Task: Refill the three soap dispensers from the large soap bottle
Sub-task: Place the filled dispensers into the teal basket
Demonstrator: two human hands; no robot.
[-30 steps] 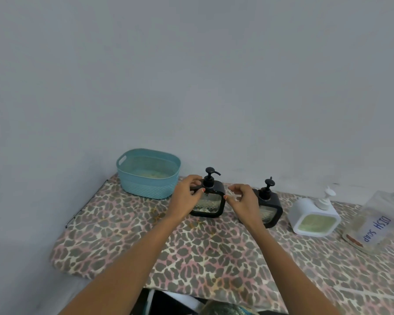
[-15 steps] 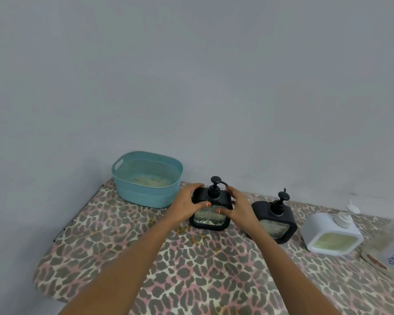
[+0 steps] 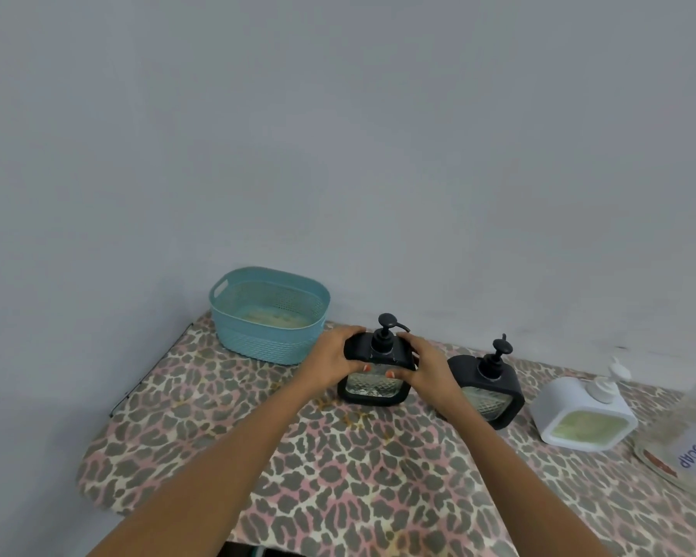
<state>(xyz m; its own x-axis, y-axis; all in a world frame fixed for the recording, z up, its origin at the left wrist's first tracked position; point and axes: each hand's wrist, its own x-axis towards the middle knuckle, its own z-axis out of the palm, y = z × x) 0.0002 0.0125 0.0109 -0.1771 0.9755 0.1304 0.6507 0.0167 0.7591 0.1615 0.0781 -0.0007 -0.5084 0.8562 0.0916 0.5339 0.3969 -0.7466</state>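
On the leopard-print tabletop [image 3: 338, 476], the left hand [image 3: 330, 361] and right hand [image 3: 428, 369] grip the top corners of the black square soap dispenser with a ribbed clear window [image 3: 372, 385], fingers [image 3: 347, 334] curled round it. Better to brace the body and twist the pump [image 3: 385, 335] off squarely. It stands upright near the far edge, spout pointing right.
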